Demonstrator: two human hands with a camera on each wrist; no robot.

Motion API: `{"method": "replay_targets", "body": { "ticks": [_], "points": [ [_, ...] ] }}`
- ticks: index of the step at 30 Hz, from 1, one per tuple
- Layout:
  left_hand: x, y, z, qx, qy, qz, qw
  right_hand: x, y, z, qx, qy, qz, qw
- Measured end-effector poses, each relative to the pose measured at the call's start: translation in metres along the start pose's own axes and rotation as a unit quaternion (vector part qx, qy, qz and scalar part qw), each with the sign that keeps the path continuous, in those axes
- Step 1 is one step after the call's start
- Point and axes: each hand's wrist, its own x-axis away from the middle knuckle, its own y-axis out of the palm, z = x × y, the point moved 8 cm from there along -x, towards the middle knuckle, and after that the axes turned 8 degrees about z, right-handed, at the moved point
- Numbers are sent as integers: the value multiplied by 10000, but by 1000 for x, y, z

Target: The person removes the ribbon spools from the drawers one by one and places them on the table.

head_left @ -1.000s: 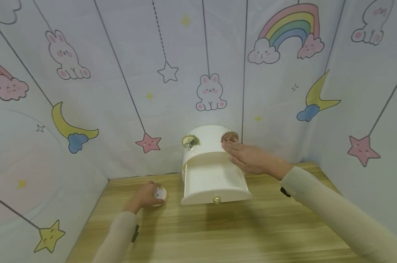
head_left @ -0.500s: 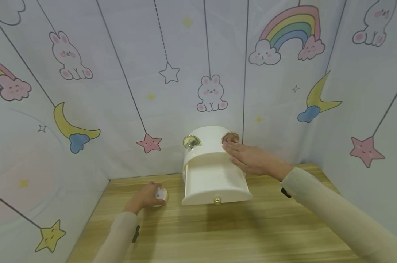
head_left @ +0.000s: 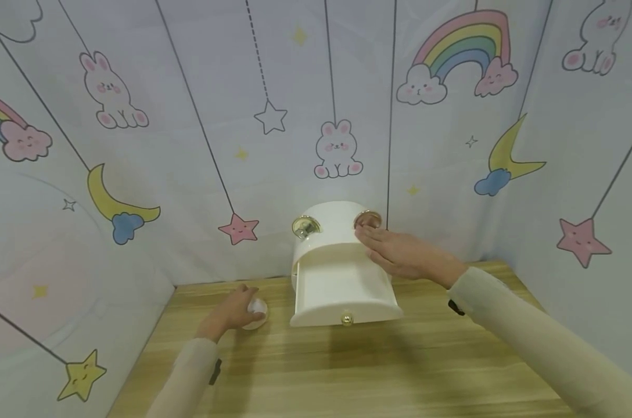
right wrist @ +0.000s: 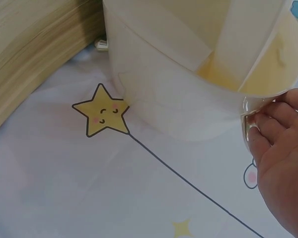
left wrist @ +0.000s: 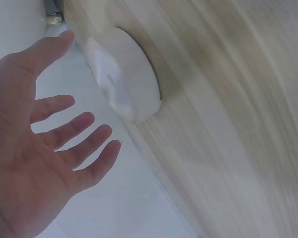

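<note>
A white box (head_left: 333,225) with two gold-rimmed round fittings stands at the back, its front drawer (head_left: 344,287) pulled out. My right hand (head_left: 407,254) rests its extended fingers on the box beside the right fitting; in the right wrist view the fingertips of that hand (right wrist: 285,153) touch the gold-rimmed part of the white body (right wrist: 174,99). Left of the box, a small round white object (head_left: 256,316) lies on the table, with my left hand (head_left: 228,315) around its left side. The left wrist view shows this hand (left wrist: 44,144) spread, apart from the object (left wrist: 134,74).
The wood-grain table (head_left: 316,371) runs up to a printed cloth backdrop (head_left: 274,174) behind the box, with more cloth at both sides. A gold knob (head_left: 347,318) sticks out from the drawer front.
My left fingers have loosened and lifted slightly off the round white object, which stays in place. The right hand and the drawer have not visibly moved.
</note>
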Motion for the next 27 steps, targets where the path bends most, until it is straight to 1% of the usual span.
{"method": "replay_targets", "body": {
  "ticks": [7, 9, 13, 16, 20, 27],
  "points": [
    [0, -9, 13, -121, 178, 216, 9995, 0, 2, 0, 1, -42, -18, 10000],
    [0, -13, 18, -189, 275, 332, 9989, 0, 2, -1, 9, -64, -1, 10000],
    [-1, -22, 30, -233, 519, 664, 9962, 0, 1, -1, -15, -53, 12, 10000],
    [1, -31, 41, -259, 768, 983, 9919, 0, 1, 0, -37, -20, -7, 10000],
    [5, -44, 59, -319, 1051, 1410, 9839, 1, 0, -1, -37, -6, -4, 10000],
    [10, -62, 83, -87, 1169, 1828, 9761, 0, 0, -3, -9, 16, 6, 10000]
  ]
}}
